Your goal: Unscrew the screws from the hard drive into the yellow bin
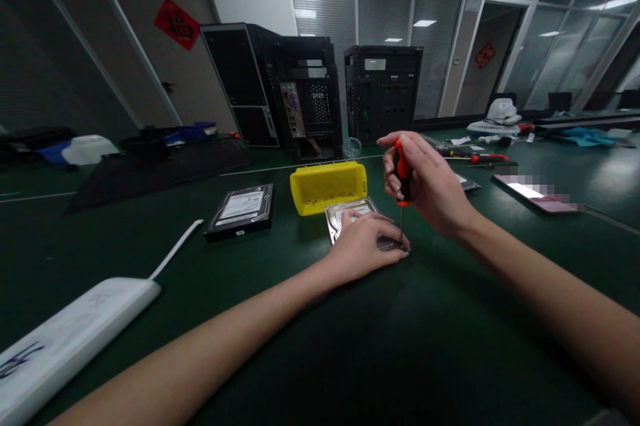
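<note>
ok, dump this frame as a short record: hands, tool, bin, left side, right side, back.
left hand: spread over a hard drive
right hand: gripping a screwdriver
tool: shaft down at the drive's right end; tip contact unclear
bin: yellow bin, behind the drive, small bits inside
left side: second hard drive
right side: phone
back: black computer cases
</note>
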`<state>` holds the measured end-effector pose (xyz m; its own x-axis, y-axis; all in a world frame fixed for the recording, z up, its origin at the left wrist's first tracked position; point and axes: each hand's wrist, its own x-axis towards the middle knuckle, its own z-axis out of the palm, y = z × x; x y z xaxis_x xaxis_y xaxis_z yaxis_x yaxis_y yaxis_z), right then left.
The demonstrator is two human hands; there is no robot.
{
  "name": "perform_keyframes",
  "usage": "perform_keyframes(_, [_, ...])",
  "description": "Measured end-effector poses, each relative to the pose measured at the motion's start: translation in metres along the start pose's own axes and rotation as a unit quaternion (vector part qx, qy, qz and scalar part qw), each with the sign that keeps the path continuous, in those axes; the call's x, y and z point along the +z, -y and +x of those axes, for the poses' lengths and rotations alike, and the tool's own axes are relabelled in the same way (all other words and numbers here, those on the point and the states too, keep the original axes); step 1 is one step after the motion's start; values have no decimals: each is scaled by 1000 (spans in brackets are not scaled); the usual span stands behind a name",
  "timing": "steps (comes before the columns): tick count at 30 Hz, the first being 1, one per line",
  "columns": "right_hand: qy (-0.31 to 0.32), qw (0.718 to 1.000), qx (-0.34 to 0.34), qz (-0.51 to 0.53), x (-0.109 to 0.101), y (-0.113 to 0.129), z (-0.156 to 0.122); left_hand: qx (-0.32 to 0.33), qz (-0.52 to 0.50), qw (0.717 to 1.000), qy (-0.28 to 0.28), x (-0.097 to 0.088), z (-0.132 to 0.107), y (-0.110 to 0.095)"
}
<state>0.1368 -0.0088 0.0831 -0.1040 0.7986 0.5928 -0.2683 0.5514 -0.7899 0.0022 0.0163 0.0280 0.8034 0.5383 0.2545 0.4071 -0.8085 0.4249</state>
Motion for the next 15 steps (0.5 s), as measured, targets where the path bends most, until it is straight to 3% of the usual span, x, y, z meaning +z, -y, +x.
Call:
perform_keyframes(8, [-21, 1000, -16, 7, -10, -9, 3, 2, 4, 1000, -5, 1, 0, 2])
perform_keyframes(15, [-66, 998, -13, 12, -4, -7, -1, 4, 16, 1000, -17, 2, -1, 4])
